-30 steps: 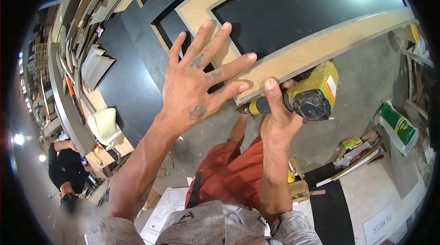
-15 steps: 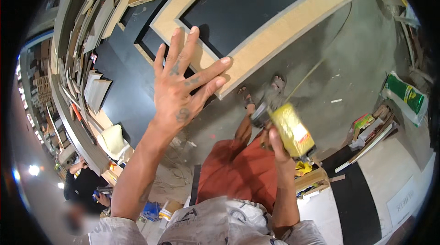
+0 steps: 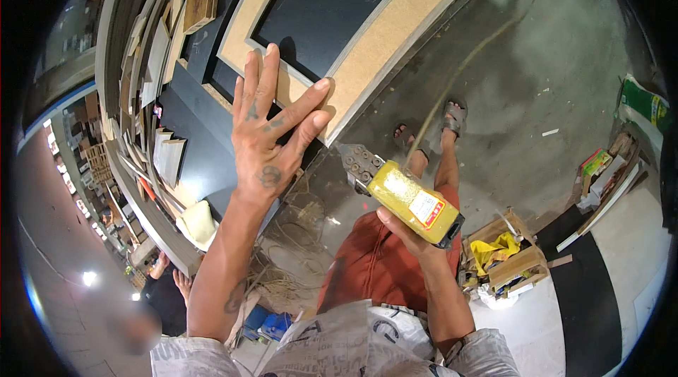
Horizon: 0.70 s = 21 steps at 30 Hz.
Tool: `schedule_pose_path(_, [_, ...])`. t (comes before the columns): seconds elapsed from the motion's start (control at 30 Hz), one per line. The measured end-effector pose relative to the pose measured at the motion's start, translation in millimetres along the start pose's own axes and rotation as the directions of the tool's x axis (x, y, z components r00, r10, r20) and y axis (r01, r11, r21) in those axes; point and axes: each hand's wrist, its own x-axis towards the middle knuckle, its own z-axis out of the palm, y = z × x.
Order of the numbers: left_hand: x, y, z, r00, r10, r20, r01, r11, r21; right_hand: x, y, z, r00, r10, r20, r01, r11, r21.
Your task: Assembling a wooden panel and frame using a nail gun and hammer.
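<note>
My left hand [image 3: 267, 130] lies with fingers spread on the near corner of a light wood-coloured frame [image 3: 392, 34] with grey edges. Its thumb and index finger rest on the frame; the remaining fingers reach across the narrower strip. Beneath the frame is a dark board [image 3: 212, 119]. In my right hand [image 3: 409, 236] is a yellow handheld power tool [image 3: 406, 200] with a grey, bolted metal head. The head points at the frame's near corner, close to its edge; I cannot tell whether they touch. My right fingers are partly hidden under the tool's body.
A long cord or hose [image 3: 459, 70] crosses the concrete floor. Wood strips [image 3: 159, 52] are stacked at the left, near a pale folded cloth [image 3: 198, 225]. At the right stands an open box [image 3: 519, 274] with yellow material. Another person [image 3: 169, 292] is at the lower left.
The yellow tool has swung left and up, its head now beside the frame's near corner. My left hand stays on the frame. The view has shifted slightly.
</note>
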Motion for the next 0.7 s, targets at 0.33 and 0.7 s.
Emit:
schedule_pose_path(0.33, [1,-1,-3,1.000,0.011,0.000,-0.011,1.000,0.004,5,5,1,1.000,0.008,0.002,-0.008,0.994,0.107])
schedule_pose_path(0.7, [-2,-4,2,0.999,0.033,-0.023,-0.033,0.999,0.011,0,8,3,0.999,0.032,0.012,-0.033,0.997,0.066])
